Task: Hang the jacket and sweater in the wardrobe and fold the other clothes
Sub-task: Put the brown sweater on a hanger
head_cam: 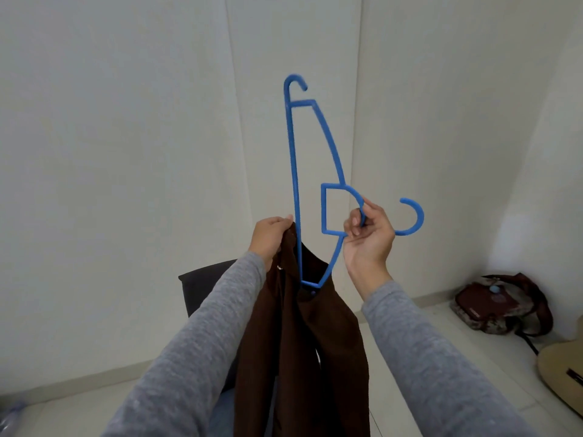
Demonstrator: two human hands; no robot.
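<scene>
A blue plastic hanger (296, 171) is held on end in front of me, its hook pointing right. My right hand (367, 234) grips it at the neck, just left of the hook. The hanger's lower arm is tucked into the top of a brown garment (299, 342) that hangs straight down between my grey sleeves. My left hand (268, 238) pinches the garment's upper edge beside the hanger's straight bar.
White walls meet in a corner ahead. A dark chair back (205, 285) stands behind the garment. A dark red bag (501, 304) lies on the tiled floor at the right, with part of a guitar (561, 376) near the right edge.
</scene>
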